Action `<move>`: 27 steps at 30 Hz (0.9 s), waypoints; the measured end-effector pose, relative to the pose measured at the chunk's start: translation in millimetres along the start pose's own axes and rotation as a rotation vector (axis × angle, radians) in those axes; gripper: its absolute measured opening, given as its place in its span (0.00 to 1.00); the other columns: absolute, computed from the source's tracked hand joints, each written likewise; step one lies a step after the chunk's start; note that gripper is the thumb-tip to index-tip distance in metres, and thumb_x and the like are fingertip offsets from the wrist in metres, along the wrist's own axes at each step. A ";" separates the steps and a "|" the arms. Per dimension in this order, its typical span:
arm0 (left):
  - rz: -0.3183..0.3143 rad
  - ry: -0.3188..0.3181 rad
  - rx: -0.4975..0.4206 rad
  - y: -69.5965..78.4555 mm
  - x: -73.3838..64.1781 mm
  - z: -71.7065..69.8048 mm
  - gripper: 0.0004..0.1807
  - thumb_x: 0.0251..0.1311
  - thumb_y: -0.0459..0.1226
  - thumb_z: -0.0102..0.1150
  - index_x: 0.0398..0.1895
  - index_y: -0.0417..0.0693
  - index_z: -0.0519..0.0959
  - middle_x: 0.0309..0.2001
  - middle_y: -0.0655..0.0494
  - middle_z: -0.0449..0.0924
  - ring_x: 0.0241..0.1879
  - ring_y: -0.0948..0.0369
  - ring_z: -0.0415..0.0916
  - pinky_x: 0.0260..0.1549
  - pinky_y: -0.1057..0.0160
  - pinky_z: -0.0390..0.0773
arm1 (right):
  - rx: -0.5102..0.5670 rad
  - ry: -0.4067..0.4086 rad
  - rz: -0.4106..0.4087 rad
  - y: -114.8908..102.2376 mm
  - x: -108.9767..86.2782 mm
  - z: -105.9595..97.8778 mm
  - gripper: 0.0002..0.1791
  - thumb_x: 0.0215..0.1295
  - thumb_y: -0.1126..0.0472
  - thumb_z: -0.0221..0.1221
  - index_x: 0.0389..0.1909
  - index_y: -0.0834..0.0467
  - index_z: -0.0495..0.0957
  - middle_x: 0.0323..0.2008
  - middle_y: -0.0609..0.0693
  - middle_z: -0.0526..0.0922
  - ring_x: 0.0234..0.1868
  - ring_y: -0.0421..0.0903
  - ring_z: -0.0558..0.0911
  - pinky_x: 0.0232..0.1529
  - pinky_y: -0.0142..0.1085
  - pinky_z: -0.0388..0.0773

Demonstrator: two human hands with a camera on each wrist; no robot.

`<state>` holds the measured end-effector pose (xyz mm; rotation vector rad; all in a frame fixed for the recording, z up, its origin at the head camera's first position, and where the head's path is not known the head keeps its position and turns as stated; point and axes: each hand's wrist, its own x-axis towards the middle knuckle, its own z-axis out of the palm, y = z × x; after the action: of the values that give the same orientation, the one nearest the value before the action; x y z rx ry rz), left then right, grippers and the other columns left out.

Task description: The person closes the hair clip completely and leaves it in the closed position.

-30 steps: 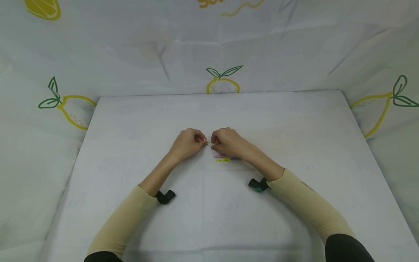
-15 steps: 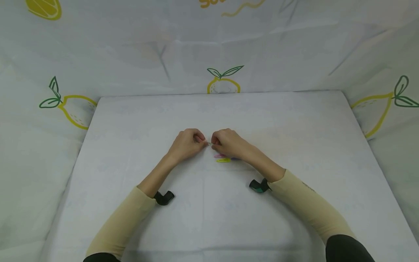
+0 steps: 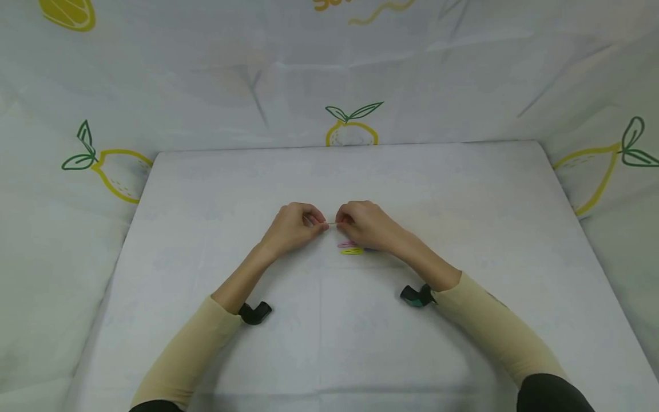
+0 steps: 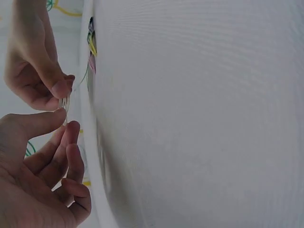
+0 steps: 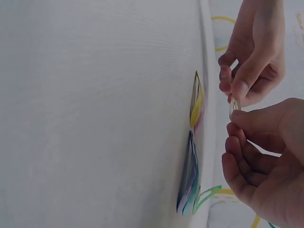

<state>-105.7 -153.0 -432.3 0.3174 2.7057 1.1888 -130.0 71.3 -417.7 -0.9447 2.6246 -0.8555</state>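
Note:
A small cream-white snap hair clip (image 3: 332, 224) spans the narrow gap between my two hands, above the table. My left hand (image 3: 296, 228) pinches one end with thumb and fingertips. The other end is pinched by my right hand (image 3: 368, 225). In the right wrist view the clip (image 5: 233, 105) shows its slotted loop between the two thumbs. Below and in front of the right hand, a pink clip (image 3: 347, 244) and a yellow clip (image 3: 352, 251) lie on the table. A purple clip (image 5: 190, 180) lies close by, mostly hidden under the right hand in the head view.
A white cloth covers the table (image 3: 319, 337), with a fold crease across its front. White curtains with lemon drawings (image 3: 352, 134) rise at the back and both sides. Black wrist cameras stick out from the left cuff (image 3: 255, 313) and the right cuff (image 3: 416, 296).
The right hand has shifted slightly right, widening the gap between the hands. The white clip has turned from slanted to level and now looks thinner, nearly edge-on. The clips on the table stay put.

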 end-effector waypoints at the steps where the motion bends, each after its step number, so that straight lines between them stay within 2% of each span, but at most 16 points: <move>1: 0.002 -0.001 -0.004 1.1 -0.8 -0.1 0.07 0.67 0.42 0.73 0.37 0.47 0.90 0.32 0.54 0.90 0.28 0.62 0.80 0.34 0.64 0.76 | 0.010 0.003 -0.004 0.6 -1.4 -0.8 0.04 0.73 0.66 0.65 0.42 0.62 0.87 0.37 0.53 0.89 0.40 0.47 0.85 0.48 0.44 0.84; 8: 0.022 -0.012 -0.049 11.8 -8.9 0.2 0.07 0.67 0.40 0.74 0.35 0.46 0.90 0.29 0.54 0.88 0.26 0.64 0.75 0.30 0.68 0.73 | 0.122 0.006 -0.022 2.3 -13.2 -7.8 0.05 0.76 0.67 0.63 0.44 0.63 0.86 0.39 0.54 0.90 0.42 0.47 0.86 0.49 0.43 0.84; 18: 0.087 -0.025 -0.087 24.9 -20.1 -0.9 0.04 0.68 0.39 0.73 0.35 0.49 0.90 0.29 0.59 0.85 0.29 0.63 0.77 0.31 0.68 0.73 | 0.200 0.013 -0.066 0.8 -31.8 -16.0 0.06 0.78 0.68 0.62 0.47 0.66 0.84 0.44 0.57 0.90 0.46 0.48 0.86 0.54 0.45 0.84; 24: 0.143 -0.047 -0.100 30.9 -25.6 -2.0 0.03 0.70 0.37 0.73 0.36 0.49 0.90 0.30 0.59 0.86 0.32 0.63 0.78 0.33 0.68 0.73 | 0.218 0.025 -0.095 -0.1 -39.0 -18.1 0.04 0.76 0.69 0.63 0.46 0.65 0.84 0.43 0.58 0.89 0.46 0.48 0.86 0.53 0.43 0.84; 27: 0.163 -0.059 -0.112 32.5 -27.3 -1.8 0.03 0.69 0.36 0.73 0.37 0.47 0.89 0.32 0.57 0.88 0.34 0.62 0.79 0.34 0.68 0.75 | 0.250 0.013 -0.106 0.1 -41.1 -19.2 0.04 0.76 0.69 0.63 0.46 0.66 0.84 0.43 0.59 0.89 0.45 0.51 0.86 0.53 0.41 0.83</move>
<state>-75.7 -139.9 -405.1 0.5571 2.5919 1.3446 -105.9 106.3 -401.8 -1.0176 2.4212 -1.1863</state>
